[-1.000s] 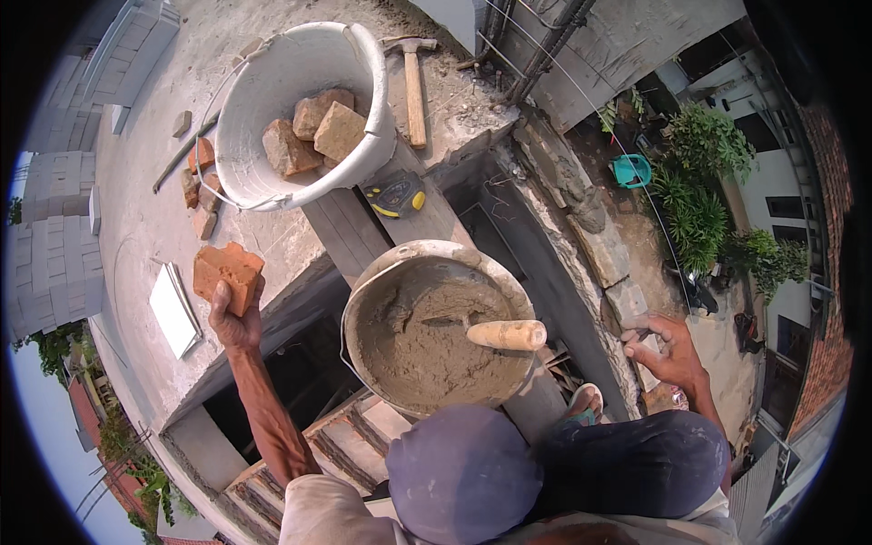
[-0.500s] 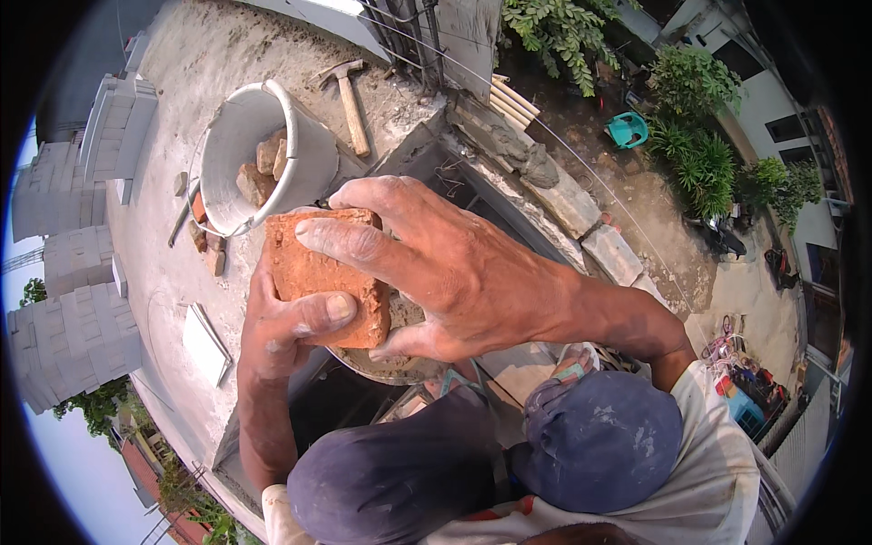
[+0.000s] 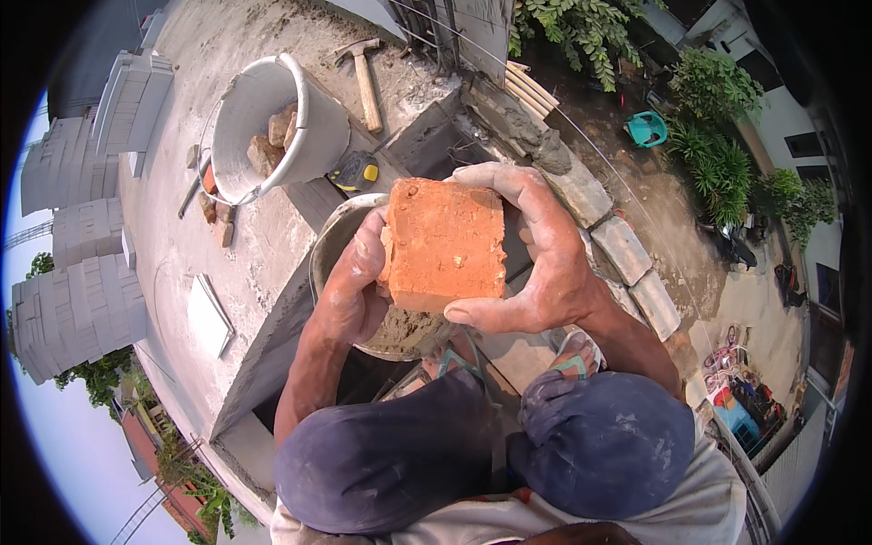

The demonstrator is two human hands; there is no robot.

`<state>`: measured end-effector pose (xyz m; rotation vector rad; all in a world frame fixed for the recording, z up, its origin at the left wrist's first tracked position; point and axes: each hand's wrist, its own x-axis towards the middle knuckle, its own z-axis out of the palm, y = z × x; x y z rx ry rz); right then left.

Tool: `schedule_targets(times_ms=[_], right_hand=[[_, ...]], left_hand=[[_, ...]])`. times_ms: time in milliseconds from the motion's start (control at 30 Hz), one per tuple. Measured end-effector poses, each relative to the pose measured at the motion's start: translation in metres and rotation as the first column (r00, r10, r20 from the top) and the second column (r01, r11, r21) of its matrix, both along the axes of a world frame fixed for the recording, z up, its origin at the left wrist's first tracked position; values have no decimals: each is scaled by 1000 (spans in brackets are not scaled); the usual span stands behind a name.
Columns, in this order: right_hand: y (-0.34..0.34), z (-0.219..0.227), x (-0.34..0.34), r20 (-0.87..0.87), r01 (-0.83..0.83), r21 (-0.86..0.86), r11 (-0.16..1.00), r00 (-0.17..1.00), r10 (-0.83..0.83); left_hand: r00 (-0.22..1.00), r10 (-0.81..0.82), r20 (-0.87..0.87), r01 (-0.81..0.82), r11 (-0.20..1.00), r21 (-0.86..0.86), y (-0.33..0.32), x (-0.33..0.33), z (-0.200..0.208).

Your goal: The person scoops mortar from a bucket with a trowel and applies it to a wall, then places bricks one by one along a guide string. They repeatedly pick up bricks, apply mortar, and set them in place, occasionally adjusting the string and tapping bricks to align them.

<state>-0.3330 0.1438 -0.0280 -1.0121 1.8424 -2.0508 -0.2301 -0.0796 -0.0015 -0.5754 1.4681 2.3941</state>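
Left hand (image 3: 356, 289): we see it wrapped on the left edge of the brick piece (image 3: 445, 243), fingers (image 3: 368, 250) curled against that side, thumb hidden behind.
Brick piece: it sits at the centre of our view, held up in the air between both hands, directly over the mortar pan (image 3: 329, 245); its broad orange face is turned up toward us.
Right hand (image 3: 543, 272): at 3 o'clock of the brick, its fingers (image 3: 495, 174) hook over the top edge and the thumb (image 3: 474, 311) presses under the bottom edge, so both hands are closed on the brick.
Weight: we judge it fairly heavy for its size, dense fired clay.
Stiffness: rigid, no give under the grip.
Surface: rough, gritty and dusty, so we expect little slip; wet mortar on the skin could change that.
Fragility: we think the broken edges may crumble or chip if knocked.
Where to hold: we judge opposite flat sides best, as now, away from the ragged corners.
Surroundings: a white bucket (image 3: 313, 136) with more brick pieces lies at 11 o'clock on the concrete slab (image 3: 173, 263), a hammer (image 3: 366, 80) at 12 o'clock, a yellow tape measure (image 3: 356, 173) just beside the bucket.
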Motion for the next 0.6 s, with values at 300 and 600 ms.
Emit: schedule_targets(times_ms=[300, 600], right_hand=[[6, -36, 9, 721, 67, -313, 947, 666, 191], [67, -138, 50, 933, 171, -27, 985, 358, -37]], left_hand=[[952, 220, -213, -169, 958, 231, -73, 26, 5], [871, 484, -81, -483, 817, -313, -223, 85, -66]])
